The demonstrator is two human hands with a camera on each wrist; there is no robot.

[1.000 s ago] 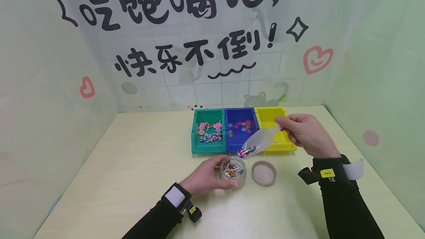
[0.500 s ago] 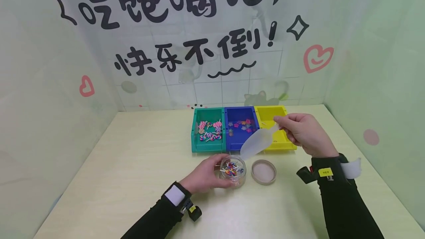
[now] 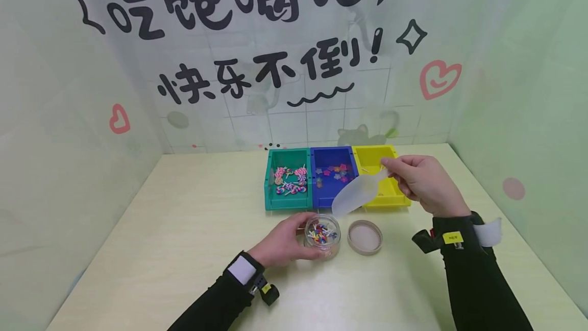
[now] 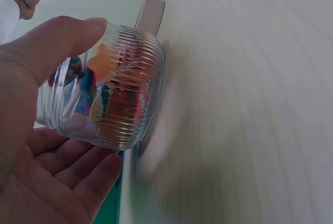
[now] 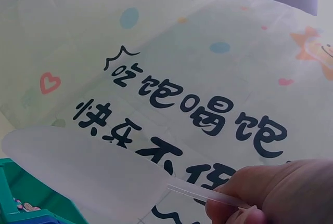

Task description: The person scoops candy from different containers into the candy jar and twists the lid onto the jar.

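Note:
My left hand [image 3: 288, 245] holds a clear glass jar [image 4: 125, 89] upright on the table, thumb on one side and fingers on the other. Small lollipop charms [image 3: 321, 233] with white sticks fill part of the jar; ribbed glass shows in the left wrist view. My right hand [image 3: 426, 182] pinches the handle of a translucent white scoop [image 3: 357, 195], whose bowl tilts down with its tip just beyond the jar's rim. Nothing shows in the scoop's bowl. The round jar lid [image 3: 365, 237] lies on the table to the right of the jar.
Behind the jar stand three joined trays: a green tray [image 3: 288, 203] with lollipop charms, a blue tray [image 3: 332, 155] with small translucent stars, and a yellow tray [image 3: 373, 153] partly behind the right hand. A printed cloth [image 3: 257, 132] rises behind the table.
The striped lollipop charms in the scoop a second ago have left it, and the jar's contents look fuller with them. Both hands have stayed nearly in place.

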